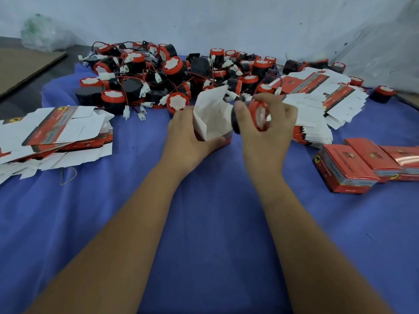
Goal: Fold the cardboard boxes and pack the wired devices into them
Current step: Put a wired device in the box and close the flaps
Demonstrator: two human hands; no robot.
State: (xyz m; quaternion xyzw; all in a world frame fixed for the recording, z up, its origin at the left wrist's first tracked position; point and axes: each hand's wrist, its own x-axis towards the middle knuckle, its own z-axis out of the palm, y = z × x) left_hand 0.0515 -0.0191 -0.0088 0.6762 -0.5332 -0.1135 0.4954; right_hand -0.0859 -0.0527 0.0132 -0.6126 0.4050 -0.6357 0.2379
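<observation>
We work over a tabletop (204, 223) draped in blue cloth, with a pale wall behind it at the top of the frame.

Nearest the middle of the frame, our left hand (188, 137) grips a half-formed box (212, 116), its fingers curled round the red base while the white flaps stand open above. Just to the right, our right hand (269, 125) pinches a wired device (254, 116), a black drum with a red cap, held on its side at the mouth of that box. It is not yet inside, as far as we can tell.

At the right edge lie a few closed boxes (353, 168), red and lying together; we take these as already packed. At the left edge sits a loose stack of flat blanks (56, 132), and a second stack of blanks (317, 109) fans out at right of centre, behind our right hand.

Farthest off, across the upper middle, a big heap of devices (158, 75) lies tangled in red wires and white plugs.

We judge the job to be early: only a handful of boxes are done, one is in hand, and dozens of devices and blanks remain.
</observation>
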